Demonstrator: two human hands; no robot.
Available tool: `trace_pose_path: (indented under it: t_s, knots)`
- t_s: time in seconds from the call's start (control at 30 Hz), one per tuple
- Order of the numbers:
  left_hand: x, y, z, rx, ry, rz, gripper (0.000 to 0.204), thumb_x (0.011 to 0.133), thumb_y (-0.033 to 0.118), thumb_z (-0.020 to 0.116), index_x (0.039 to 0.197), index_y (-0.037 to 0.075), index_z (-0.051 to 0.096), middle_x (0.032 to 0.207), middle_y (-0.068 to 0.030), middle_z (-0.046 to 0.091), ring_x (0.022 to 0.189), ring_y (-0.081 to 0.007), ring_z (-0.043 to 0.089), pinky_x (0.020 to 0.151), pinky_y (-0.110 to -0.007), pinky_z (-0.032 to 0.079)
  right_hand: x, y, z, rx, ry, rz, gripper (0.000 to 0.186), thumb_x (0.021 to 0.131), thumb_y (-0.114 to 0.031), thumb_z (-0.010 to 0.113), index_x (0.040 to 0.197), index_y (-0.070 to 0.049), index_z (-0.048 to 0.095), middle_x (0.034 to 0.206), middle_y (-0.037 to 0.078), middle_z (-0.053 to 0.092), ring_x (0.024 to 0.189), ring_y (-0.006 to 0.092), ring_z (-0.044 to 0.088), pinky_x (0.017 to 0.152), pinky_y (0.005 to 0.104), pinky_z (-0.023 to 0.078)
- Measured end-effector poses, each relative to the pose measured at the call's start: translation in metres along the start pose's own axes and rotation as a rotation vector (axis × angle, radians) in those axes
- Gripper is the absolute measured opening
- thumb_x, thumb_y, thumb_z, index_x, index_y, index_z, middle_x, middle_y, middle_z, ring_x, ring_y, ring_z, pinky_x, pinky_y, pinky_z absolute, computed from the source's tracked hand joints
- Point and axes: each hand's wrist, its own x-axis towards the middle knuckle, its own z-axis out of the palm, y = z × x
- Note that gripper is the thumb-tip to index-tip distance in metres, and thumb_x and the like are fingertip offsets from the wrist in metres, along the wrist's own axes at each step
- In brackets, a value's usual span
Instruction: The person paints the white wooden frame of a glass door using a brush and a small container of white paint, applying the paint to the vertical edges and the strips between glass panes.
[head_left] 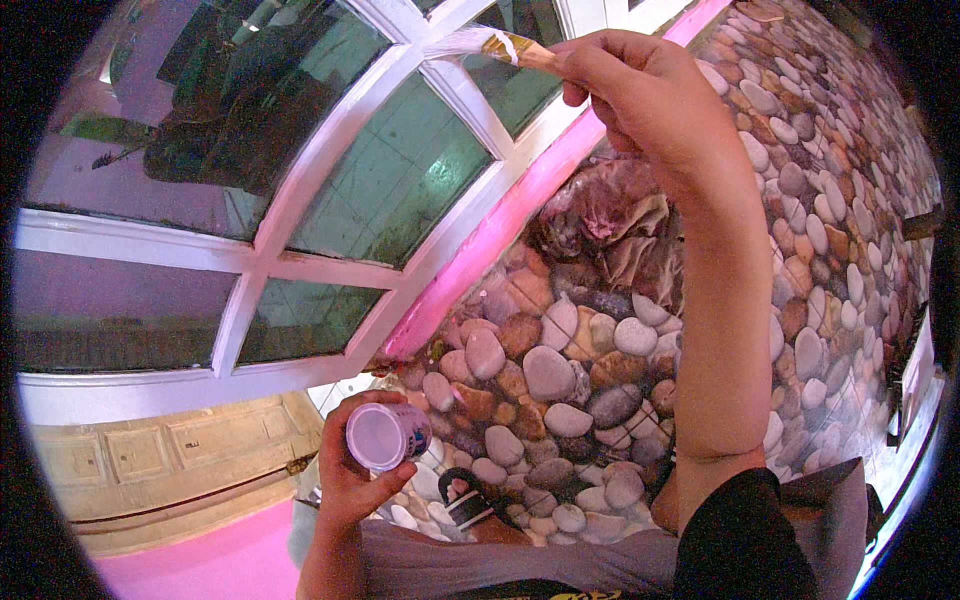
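Note:
My right hand (628, 88) reaches up and grips a paintbrush (522, 50) by its wooden handle. White paint coats the bristles and smears over the metal band. Those bristles rest against a white bar of the paned window frame (400, 58), close to where several bars meet. Lower down, my left hand (350, 465) is wrapped round a small plastic tub (385, 437). Its open mouth faces me and shows something pale inside; how full it is I cannot tell.
Glass panes (390, 170) sit between the white bars. Pink trim (480, 235) edges the frame. A crumpled brown plastic sheet (625, 225) lies on the pebble-patterned floor (550, 372). My sandalled foot (468, 500) stands below. A cream panelled door (200, 445) is at lower left.

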Motion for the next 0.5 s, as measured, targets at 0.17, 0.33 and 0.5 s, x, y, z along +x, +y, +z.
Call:
trace_pose_path:
  t_s: [0.17, 0.33, 0.5]
  knots:
    - [0.003, 0.000, 0.000, -0.002, 0.000, 0.004, 0.078, 0.073, 0.021, 0.089, 0.134, 0.003, 0.044, 0.130, -0.0207, 0.058, 0.122, -0.0311, 0.057, 0.104, -0.046, 0.045, 0.006, 0.001, -0.010, -0.067, 0.047, 0.036, 0.035, 0.088, -0.035, 0.064, 0.088, -0.002, 0.076, 0.066, 0.004, 0.067, 0.051, 0.0105, 0.052, 0.048, 0.0295, 0.041]
    - [0.004, 0.001, 0.000, 0.008, 0.003, -0.035, 0.078, 0.072, 0.021, 0.090, 0.134, 0.003, 0.045, 0.129, -0.0184, 0.059, 0.122, -0.0290, 0.057, 0.104, -0.045, 0.045, 0.012, 0.006, -0.010, -0.029, 0.104, -0.022, 0.037, 0.088, -0.035, 0.063, 0.087, -0.001, 0.075, 0.065, 0.005, 0.066, 0.054, 0.0127, 0.056, 0.053, 0.0304, 0.045]
    - [0.004, 0.002, 0.001, 0.027, -0.003, -0.017, 0.078, 0.072, 0.019, 0.089, 0.134, 0.003, 0.045, 0.129, -0.0167, 0.058, 0.122, -0.0284, 0.058, 0.105, -0.045, 0.045, 0.015, 0.010, -0.011, 0.033, 0.168, -0.047, 0.037, 0.090, -0.032, 0.063, 0.092, 0.002, 0.075, 0.074, 0.008, 0.072, 0.063, 0.0137, 0.063, 0.061, 0.0306, 0.049]
